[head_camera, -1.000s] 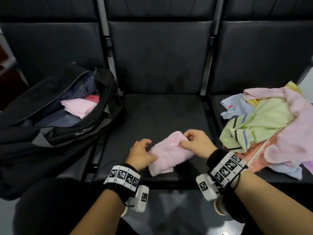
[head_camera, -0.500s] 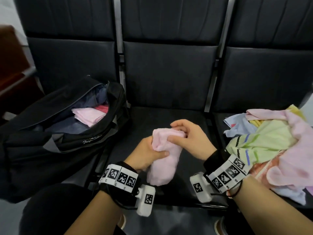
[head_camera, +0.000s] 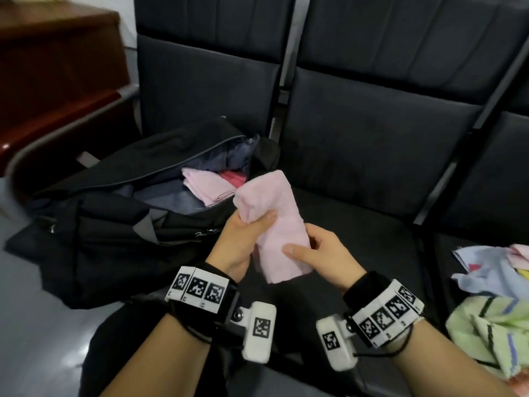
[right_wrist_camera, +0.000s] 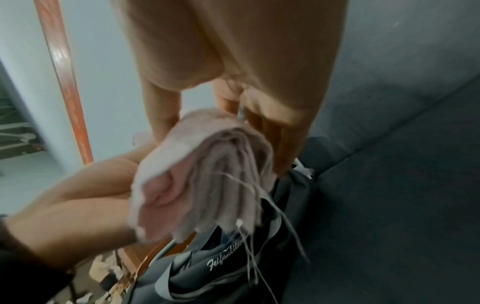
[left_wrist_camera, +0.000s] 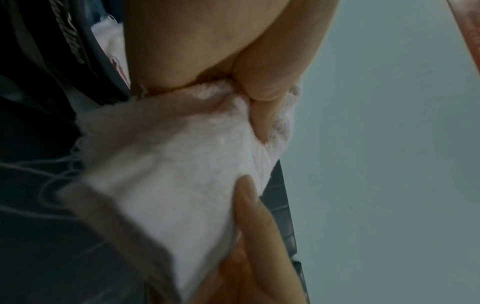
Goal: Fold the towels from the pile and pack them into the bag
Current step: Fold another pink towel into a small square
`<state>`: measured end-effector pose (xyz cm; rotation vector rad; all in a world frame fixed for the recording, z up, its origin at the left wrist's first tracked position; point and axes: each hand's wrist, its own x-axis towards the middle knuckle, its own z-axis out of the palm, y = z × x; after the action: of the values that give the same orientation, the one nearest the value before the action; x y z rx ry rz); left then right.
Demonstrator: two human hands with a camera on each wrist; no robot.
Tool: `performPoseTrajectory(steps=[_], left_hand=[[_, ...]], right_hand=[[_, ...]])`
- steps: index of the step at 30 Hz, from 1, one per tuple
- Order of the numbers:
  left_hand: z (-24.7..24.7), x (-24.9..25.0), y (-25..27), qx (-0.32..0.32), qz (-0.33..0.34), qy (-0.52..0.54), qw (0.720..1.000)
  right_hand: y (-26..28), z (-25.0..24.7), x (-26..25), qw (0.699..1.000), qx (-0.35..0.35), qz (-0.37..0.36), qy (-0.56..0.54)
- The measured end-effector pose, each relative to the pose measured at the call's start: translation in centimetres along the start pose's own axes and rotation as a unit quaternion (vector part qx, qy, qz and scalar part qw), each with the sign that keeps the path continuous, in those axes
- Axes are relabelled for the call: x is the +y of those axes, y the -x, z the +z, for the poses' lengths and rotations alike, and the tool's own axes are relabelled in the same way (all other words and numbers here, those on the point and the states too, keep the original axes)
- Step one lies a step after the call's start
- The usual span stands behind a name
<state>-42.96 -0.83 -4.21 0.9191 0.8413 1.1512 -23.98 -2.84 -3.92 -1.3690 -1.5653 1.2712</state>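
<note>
I am holding the folded pink towel (head_camera: 274, 224) clamped in both my left hand (head_camera: 243, 239) and right hand (head_camera: 320, 253), just right of the bag (head_camera: 128, 224), keeping layers together

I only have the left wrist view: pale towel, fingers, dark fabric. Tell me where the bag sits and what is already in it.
Observer: The bag lies open on the left seat, a folded pink towel inside.
Operator: Report the right hand's grip.
Observer: The right hand pinches the held towel at its lower half, thumb on top; the left hand grips it higher up.
Operator: Give me the towel's end.
Observer: The right wrist view shows stacked folded layers with loose threads hanging off.
</note>
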Motion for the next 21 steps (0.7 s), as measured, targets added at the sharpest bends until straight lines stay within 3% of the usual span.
performPoseTrajectory(steps=[3,6,11,17,21], left_hand=[[-2.9,1.0,-1.5,0.064,-0.006,0.007,0.998],[-5.6,2.0,-3.1,0.098,-0.016,-0.004,0.995],[-9.4,3.6,-6.0,0.114,-0.055,-0.021,0.992],[-13.6,4.9,-9.7,0.134,-0.09,-0.042,0.986],[-17.4,5.7,-12.3,0.187,-0.149,-0.013,0.971]], right_hand=[[-3.6,2.2,-0.6,0.994,0.043,-0.04,0.095],[-7.0,4.4,-0.9,0.995,0.024,-0.044,0.088],[-12.4,7.0,-0.9,0.999,-0.033,0.004,0.01],[-18.0,10.2,-0.7,0.989,-0.024,0.062,-0.131],[-21.7,13.2,-0.5,0.977,-0.016,0.115,-0.181]])
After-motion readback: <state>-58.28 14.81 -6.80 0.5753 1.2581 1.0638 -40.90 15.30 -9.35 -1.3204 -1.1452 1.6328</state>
